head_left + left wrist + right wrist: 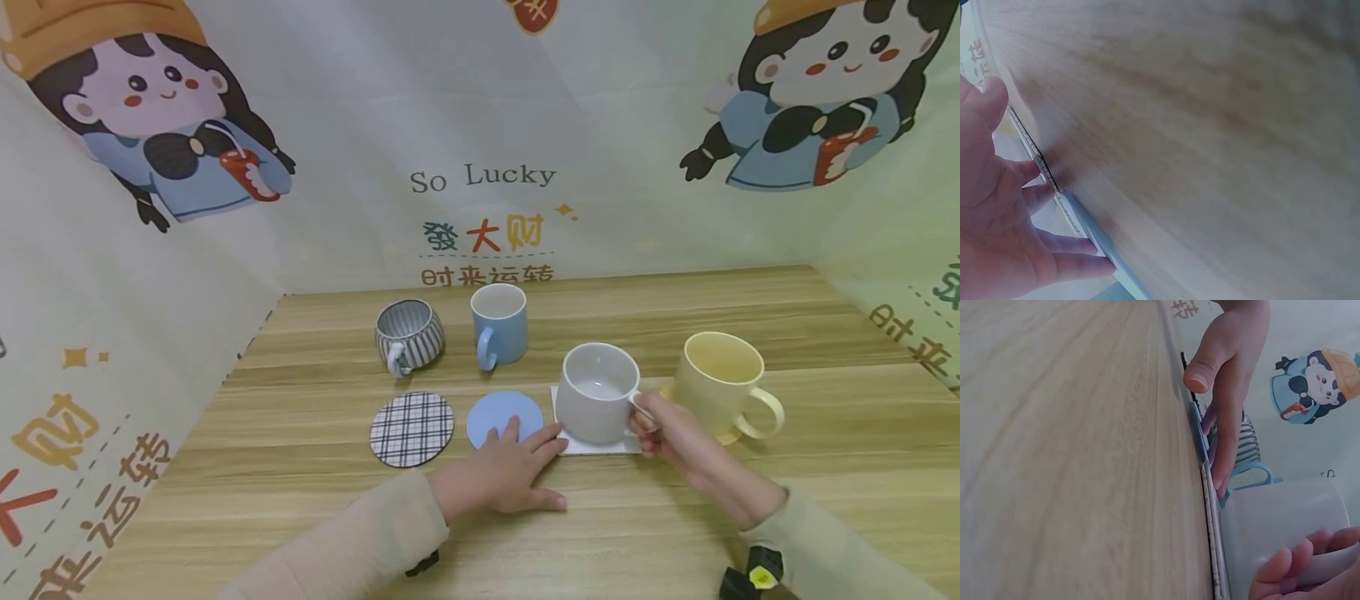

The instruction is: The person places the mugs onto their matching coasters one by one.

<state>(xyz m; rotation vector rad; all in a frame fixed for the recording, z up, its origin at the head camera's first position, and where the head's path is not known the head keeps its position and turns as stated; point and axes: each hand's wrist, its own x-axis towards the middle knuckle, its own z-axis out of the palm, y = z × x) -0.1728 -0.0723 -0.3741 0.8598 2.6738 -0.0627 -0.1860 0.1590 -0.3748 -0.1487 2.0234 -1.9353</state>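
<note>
A white mug [596, 404] stands upright on a white square coaster [600, 447]. My right hand [667, 429] grips its handle, with the curled fingers also visible in the right wrist view beside the mug [1272, 519]. My left hand [510, 471] lies with fingers spread. Some of its fingertips touch the round blue coaster [495, 412], while others rest at the near left edge of the white coaster. In the left wrist view, the straight fingers of the left hand [997, 231] reach the coaster edges.
Behind stand a striped cup [411, 337] and a light blue mug [501, 325]. A round plaid coaster [412, 429] lies at the left. To the right, a yellow mug [716, 387] stands on a yellow coaster [729, 435]. Printed cloth [637, 192] walls the wooden table [247, 517].
</note>
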